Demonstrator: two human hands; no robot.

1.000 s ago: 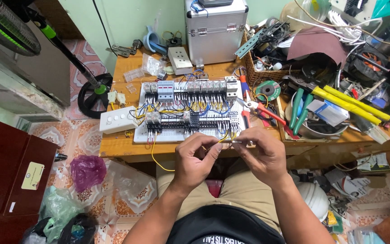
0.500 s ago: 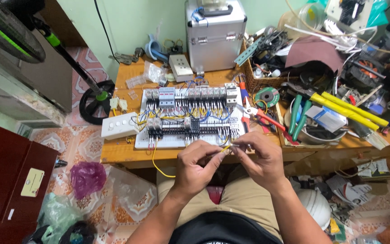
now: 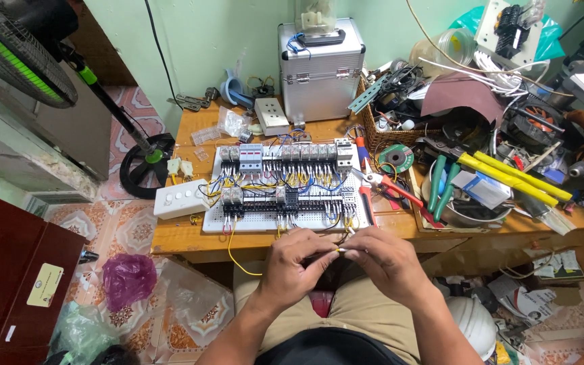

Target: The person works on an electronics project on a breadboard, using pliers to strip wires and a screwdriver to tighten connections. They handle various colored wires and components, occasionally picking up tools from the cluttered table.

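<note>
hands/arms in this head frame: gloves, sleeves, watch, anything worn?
Both bare: the left hand and right hand wear no gloves, and no rings or watch show. Forearms are uncovered to the frame's bottom edge, no sleeves in view. Khaki trousers and a dark top below.

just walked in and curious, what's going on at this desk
A seated person holds the end of a thin yellow wire between the left hand and the right hand, just in front of a wooden desk. On the desk lies a white board packed with breakers and wiring. Tools clutter the desk's right side.
</note>
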